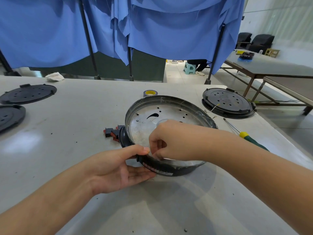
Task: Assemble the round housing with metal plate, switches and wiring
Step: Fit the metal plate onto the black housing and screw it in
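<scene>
Blue curtains hang behind the grey table (67,167) where the round housing (169,170) sits tipped, stiff and light-looking, best held by its dark rim, left hand (118,168) cupping it, right hand (171,141) pinching something tiny inside.

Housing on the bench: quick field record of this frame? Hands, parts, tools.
housing: round, dark, tilted, near edge on table
plate: metal, seated inside housing
left hand: holds housing's near-left rim, thumb on top
right hand: curled inside near rim; what it pinches cannot be told
switches: red and black, on table left of housing
screwdriver: on table, right
tape: roll behind housing
covers: black discs, one at right, two at far left
</scene>
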